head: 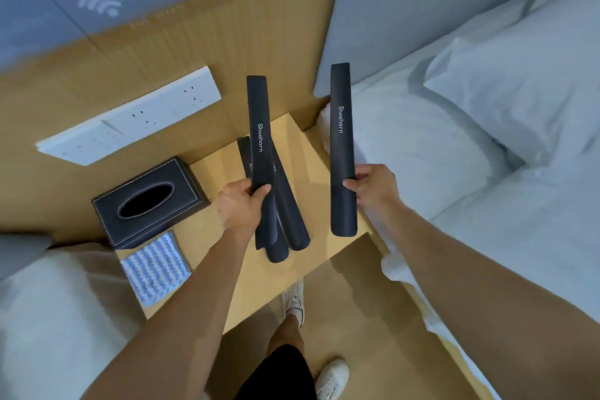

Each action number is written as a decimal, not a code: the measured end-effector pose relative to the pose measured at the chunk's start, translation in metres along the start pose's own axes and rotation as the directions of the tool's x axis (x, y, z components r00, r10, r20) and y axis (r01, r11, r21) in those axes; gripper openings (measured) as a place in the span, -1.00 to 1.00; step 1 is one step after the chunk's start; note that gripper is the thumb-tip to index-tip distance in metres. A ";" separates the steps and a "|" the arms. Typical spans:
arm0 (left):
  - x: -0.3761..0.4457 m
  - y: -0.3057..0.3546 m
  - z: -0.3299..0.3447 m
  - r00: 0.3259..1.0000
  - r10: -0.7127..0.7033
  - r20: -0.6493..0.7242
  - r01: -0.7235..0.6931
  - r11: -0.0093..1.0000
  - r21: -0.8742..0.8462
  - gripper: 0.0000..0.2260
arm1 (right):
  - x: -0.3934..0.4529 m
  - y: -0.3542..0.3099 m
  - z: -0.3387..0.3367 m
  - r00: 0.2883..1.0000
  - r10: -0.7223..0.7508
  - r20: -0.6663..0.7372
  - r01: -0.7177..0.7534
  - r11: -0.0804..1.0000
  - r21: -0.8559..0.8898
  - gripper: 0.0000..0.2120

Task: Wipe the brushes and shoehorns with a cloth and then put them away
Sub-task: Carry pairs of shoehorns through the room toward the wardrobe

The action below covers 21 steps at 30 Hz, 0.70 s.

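My left hand (242,206) grips a long black shoehorn (259,133) marked "Shoehorn", held upright above the wooden bedside table (227,282). My right hand (373,187) grips a second black shoehorn (341,127) of the same kind, raised beside the bed's edge. Two more black shoehorns (290,221) lie on the table under my left hand, partly hidden by it. A blue-and-white striped cloth (156,268) lies folded at the table's front left corner. No brush can be made out.
A black leather tissue box (146,201) stands at the table's left, behind the cloth. White wall sockets (130,118) run along the wooden wall. A bed with white pillows (487,140) lies to the right, another bed (55,318) to the left. My feet in white shoes (293,299) are below.
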<state>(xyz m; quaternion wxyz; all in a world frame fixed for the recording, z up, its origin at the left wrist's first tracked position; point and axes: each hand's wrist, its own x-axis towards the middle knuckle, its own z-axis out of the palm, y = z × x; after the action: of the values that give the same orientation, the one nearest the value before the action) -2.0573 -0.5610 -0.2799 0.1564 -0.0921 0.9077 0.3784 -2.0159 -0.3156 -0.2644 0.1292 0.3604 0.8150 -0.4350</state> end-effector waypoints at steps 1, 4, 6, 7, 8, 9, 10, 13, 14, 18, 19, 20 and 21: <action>-0.002 0.015 0.000 0.999 0.042 0.015 -0.042 0.999 -0.021 -0.79 | -0.009 -0.002 -0.012 1.000 -0.014 -0.015 0.014 0.999 0.037 -0.95; -0.011 0.058 0.006 0.985 0.166 0.047 -0.161 0.983 -0.083 -0.77 | -0.037 -0.001 -0.052 0.994 -0.073 -0.077 0.079 0.994 0.076 -0.85; -0.024 0.087 0.011 0.968 0.242 0.069 -0.231 0.963 -0.138 -0.78 | -0.058 0.002 -0.080 0.988 -0.081 -0.133 0.096 0.989 0.115 -0.82; -0.033 0.102 0.013 0.956 0.279 0.091 -0.262 0.951 -0.163 -0.79 | -0.068 0.005 -0.095 0.983 -0.081 -0.163 0.102 0.987 0.123 -0.80; -0.042 0.117 0.016 0.942 0.316 0.116 -0.290 0.937 -0.197 -0.81 | -0.077 0.008 -0.110 0.977 -0.085 -0.194 0.111 0.985 0.130 -0.78; -0.052 0.130 0.017 0.926 0.350 0.142 -0.311 0.920 -0.239 -0.83 | -0.088 0.013 -0.123 0.970 -0.084 -0.227 0.117 0.983 0.139 -0.76; -0.072 0.149 0.021 0.895 0.413 0.169 -0.358 0.891 -0.280 -0.83 | -0.108 0.022 -0.143 0.956 -0.082 -0.281 0.130 0.979 0.157 -0.74; -0.097 0.184 0.027 0.841 0.500 0.207 -0.417 0.842 -0.342 -0.90 | -0.138 0.032 -0.170 0.935 -0.089 -0.343 0.157 0.971 0.177 -0.69; -0.114 0.196 0.028 0.820 0.528 0.220 -0.436 0.826 -0.358 -0.94 | -0.155 0.040 -0.180 0.925 -0.087 -0.369 0.168 0.967 0.192 -0.68; -0.202 0.245 0.033 0.689 0.664 0.289 -0.527 0.733 -0.430 -0.85 | -0.241 0.081 -0.229 0.840 -0.051 -0.540 0.221 0.942 0.254 -0.69; -0.223 0.255 0.035 0.647 0.698 0.308 -0.543 0.705 -0.457 -0.87 | -0.262 0.093 -0.241 0.818 -0.035 -0.575 0.226 0.938 0.264 -0.69; -0.244 0.264 0.039 0.611 0.724 0.320 -0.552 0.679 -0.484 -0.90 | -0.283 0.105 -0.252 0.796 -0.014 -0.605 0.225 0.934 0.276 -0.69; -0.266 0.273 0.043 0.580 0.744 0.333 -0.559 0.660 -0.502 -0.91 | -0.305 0.117 -0.263 0.774 0.009 -0.633 0.224 0.931 0.288 -0.69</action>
<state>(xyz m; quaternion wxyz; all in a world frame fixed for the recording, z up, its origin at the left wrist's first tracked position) -1.8774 -0.3270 -0.0345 0.2202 0.3322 0.7180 0.5707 -1.6918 -0.2073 -0.0221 -0.2393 0.4530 0.7410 -0.4342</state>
